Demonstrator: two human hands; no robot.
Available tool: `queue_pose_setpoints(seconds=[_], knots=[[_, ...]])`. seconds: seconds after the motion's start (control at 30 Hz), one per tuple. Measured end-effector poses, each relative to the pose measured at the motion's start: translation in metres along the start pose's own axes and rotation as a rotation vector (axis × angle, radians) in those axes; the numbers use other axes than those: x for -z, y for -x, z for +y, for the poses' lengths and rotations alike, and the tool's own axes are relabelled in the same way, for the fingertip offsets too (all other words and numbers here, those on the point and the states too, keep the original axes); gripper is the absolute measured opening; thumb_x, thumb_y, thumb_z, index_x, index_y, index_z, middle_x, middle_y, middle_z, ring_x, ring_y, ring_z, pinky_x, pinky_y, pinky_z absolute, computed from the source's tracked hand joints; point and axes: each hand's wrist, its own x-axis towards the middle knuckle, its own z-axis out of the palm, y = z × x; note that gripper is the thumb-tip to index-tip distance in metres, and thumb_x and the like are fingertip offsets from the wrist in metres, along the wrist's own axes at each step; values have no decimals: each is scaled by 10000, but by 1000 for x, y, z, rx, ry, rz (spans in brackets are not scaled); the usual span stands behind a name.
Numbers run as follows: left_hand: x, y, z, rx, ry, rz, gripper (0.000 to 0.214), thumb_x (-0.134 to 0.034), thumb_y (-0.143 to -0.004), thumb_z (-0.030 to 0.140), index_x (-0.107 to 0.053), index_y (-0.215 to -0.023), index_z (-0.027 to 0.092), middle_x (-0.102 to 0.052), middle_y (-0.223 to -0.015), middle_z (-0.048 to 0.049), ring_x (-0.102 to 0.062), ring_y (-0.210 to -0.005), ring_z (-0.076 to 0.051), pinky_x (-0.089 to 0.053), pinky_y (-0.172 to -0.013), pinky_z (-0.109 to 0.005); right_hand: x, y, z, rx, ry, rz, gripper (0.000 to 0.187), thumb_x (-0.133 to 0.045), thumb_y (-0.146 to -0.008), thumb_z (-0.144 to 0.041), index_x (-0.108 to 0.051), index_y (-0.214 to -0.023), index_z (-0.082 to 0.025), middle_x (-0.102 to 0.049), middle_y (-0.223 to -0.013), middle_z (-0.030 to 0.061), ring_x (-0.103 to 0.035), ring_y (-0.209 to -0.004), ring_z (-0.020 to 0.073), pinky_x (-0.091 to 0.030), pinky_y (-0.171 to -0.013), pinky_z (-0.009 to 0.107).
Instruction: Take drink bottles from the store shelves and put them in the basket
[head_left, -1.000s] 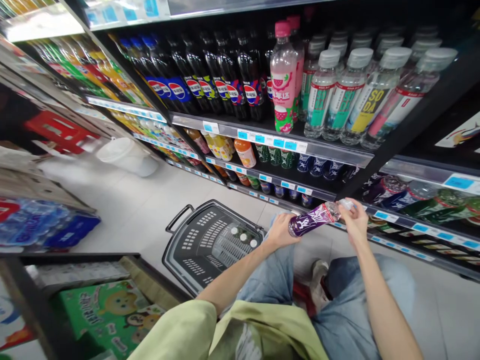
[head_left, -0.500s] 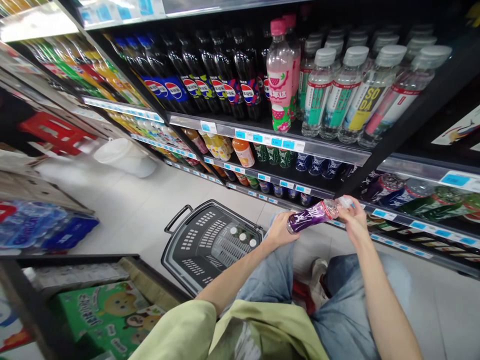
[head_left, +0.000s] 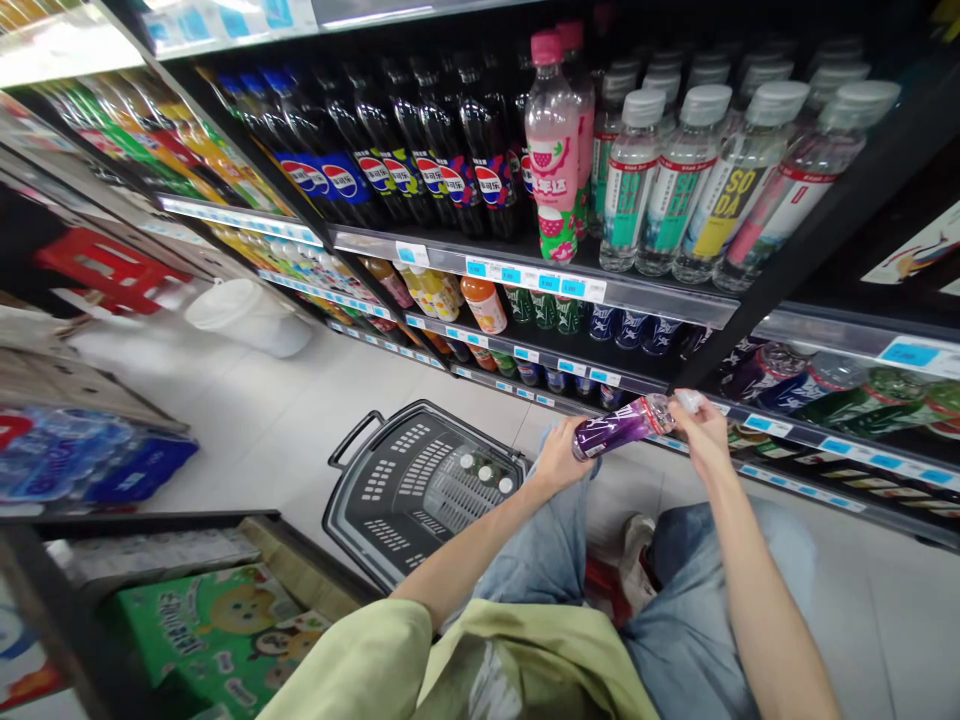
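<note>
Between my two hands lies a drink bottle (head_left: pixel 619 426) with a purple label, tilted so that its capped end points up to the right. My left hand (head_left: pixel 559 456) is closed around the bottom end. At the other end, the fingers of my right hand (head_left: pixel 701 425) grip the bottle by its pale cap and neck. Below and left of the bottle, a dark grey shopping basket (head_left: pixel 397 490) stands on the floor beside my knee, with several white-capped bottles (head_left: pixel 485 473) lying at its right side.
Ahead runs a drinks shelf (head_left: pixel 660 300) with cola bottles (head_left: pixel 480 160), a pink-capped bottle (head_left: pixel 551 150) and soda water bottles (head_left: pixel 630 190). A white bucket (head_left: pixel 251 315) and a red plastic crate (head_left: pixel 109 268) are at left. Green cartons (head_left: pixel 202 630) fill a bin at lower left.
The bottle has turned a little about its length, so its label shows differently. My right fingers have shifted slightly at the cap. The basket stays put.
</note>
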Motion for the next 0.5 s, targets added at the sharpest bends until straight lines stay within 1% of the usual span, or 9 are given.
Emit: queue_pose_setpoints(seconds=[0.13, 0.2, 0.3, 0.37, 0.43, 0.5], knots=[[0, 0, -2, 8, -2, 12, 720, -781, -686, 139, -541, -1358, 241, -673, -1316, -97, -656, -1230, -303, -529, -1088, -483, -2, -1, 1, 0, 14, 19, 659, -1015, -469, -616, -730, -925, -234, -727, -871, 38, -658, -718, 197, -582, -625, 348], [1, 0, -2, 16, -6, 9, 729, -785, -681, 140, -547, -1363, 242, -677, -1329, -97, -655, -1241, -307, -525, -1096, -487, -3, 0, -1, 2, 25, 8, 654, -1011, -474, -625, -727, -917, -237, -724, -862, 31, -648, -712, 191, -571, -612, 333], [3, 1, -2, 30, -11, -3, 742, -811, -662, 167, -566, -1356, 258, -699, -1312, -84, -669, -1225, -311, -526, -1092, -491, -3, 2, -4, 8, 66, -53, 612, -963, -557, -674, -732, -917, -237, -718, -841, 26, -647, -716, 194, -562, -609, 321], [4, 2, -2, 34, -12, -9, 739, -838, -646, 210, -584, -1339, 258, -715, -1282, -81, -685, -1194, -315, -532, -1081, -497, -3, 2, -5, -17, 82, -90, 593, -930, -605, -693, -746, -935, -235, -721, -837, 28, -656, -722, 203, -553, -593, 312], [4, 3, -2, 38, -9, -5, 737, -854, -638, 248, -593, -1327, 255, -721, -1273, -82, -692, -1181, -318, -534, -1078, -502, -2, 1, -4, -48, 69, -120, 594, -928, -606, -679, -758, -969, -240, -733, -853, 23, -672, -740, 215, -550, -589, 307], [4, 3, -1, 42, -7, 2, 731, -855, -639, 259, -595, -1323, 252, -720, -1280, -86, -691, -1186, -319, -534, -1082, -503, -1, 0, -4, -53, 42, -147, 594, -942, -592, -641, -761, -1003, -253, -755, -905, 16, -697, -794, 231, -560, -624, 315]])
